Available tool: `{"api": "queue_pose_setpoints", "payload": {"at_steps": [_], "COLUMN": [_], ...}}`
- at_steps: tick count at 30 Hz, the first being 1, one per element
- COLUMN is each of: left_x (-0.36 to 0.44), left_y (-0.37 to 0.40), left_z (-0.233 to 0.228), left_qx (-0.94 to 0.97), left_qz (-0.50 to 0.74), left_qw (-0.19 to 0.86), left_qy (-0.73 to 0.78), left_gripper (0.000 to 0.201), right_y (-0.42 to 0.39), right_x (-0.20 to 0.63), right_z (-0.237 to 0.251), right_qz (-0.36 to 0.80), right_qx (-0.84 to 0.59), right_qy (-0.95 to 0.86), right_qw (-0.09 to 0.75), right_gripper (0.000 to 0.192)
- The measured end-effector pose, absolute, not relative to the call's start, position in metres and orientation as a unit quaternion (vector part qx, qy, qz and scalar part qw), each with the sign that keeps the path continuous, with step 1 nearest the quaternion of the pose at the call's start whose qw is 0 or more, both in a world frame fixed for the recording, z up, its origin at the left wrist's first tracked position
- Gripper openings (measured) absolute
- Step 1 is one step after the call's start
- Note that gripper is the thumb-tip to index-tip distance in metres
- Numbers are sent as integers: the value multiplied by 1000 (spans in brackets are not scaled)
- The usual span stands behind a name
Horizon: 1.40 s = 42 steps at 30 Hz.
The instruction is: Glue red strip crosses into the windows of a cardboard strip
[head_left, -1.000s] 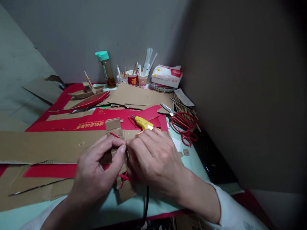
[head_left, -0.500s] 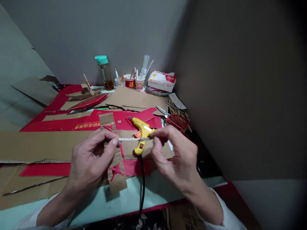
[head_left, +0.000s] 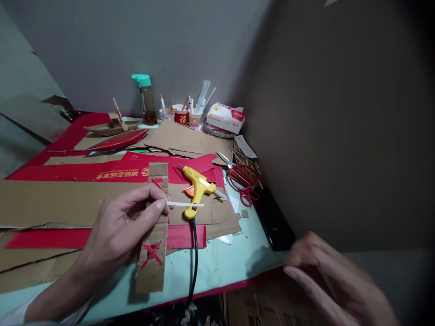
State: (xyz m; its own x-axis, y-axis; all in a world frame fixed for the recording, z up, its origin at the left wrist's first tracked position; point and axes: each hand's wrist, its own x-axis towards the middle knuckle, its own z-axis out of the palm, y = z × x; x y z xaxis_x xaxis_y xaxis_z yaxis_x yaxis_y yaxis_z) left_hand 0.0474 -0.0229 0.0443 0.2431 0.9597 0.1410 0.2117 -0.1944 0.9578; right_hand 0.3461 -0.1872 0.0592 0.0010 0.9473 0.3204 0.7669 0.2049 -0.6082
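Two hands are showing apart from each other: the left hand (head_left: pixel 117 228) is pinching a thin white stick (head_left: pixel 186 204) between thumb and forefinger, holding it level just in front of the yellow glue gun (head_left: pixel 197 188). A cardboard strip (head_left: pixel 154 226) with red crosses is lying under that hand, left of the gun. Right of the gun, past the table's edge, the right hand (head_left: pixel 331 278) is hovering blurred, fingers loosely spread, gripping nothing.

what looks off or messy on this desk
The glue gun lies on its side on cardboard scraps, its cord trailing off the table's edge. The red scissors lie open. Torn cardboard covers most of the table.
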Motion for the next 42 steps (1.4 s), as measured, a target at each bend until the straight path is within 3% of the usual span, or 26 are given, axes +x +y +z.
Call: {"api": "queue_pose_setpoints", "payload": {"at_steps": [4, 7, 11, 14, 16, 23, 32, 38, 42], "left_x": [51, 54, 59, 60, 61, 52, 64, 49, 40], "left_y": [-25, -25, -25, -27, -27, -14, -26, -19, -14], "left_z": [50, 51, 48, 50, 51, 49, 51, 44, 40], "left_qx": [681, 684, 714, 709, 706, 724, 620, 645, 697], "left_qz": [404, 414, 428, 419, 418, 369, 416, 281, 214], "left_qw": [417, 406, 362, 346, 350, 422, 498, 571, 582], "left_qy": [446, 442, 420, 449, 453, 402, 441, 422, 359], "left_gripper": [20, 19, 20, 21, 21, 11, 31, 31, 35], "right_y": [-162, -136, -100, -80, -72, -53, -9, -12, -18], "right_x": [334, 314, 286, 272, 269, 280, 287, 289, 287], "right_z": [67, 71, 68, 62, 60, 72, 67, 58, 63], "right_qz": [162, 167, 237, 280, 287, 300, 451, 453, 488], "right_qx": [-567, -550, -515, -491, -473, -498, -446, -442, -432], "right_qy": [-737, -731, -725, -729, -728, -701, -584, -589, -614], "right_qw": [329, 366, 392, 386, 404, 414, 506, 502, 445], "right_gripper": [17, 6, 35, 10, 17, 22, 30, 26, 24]}}
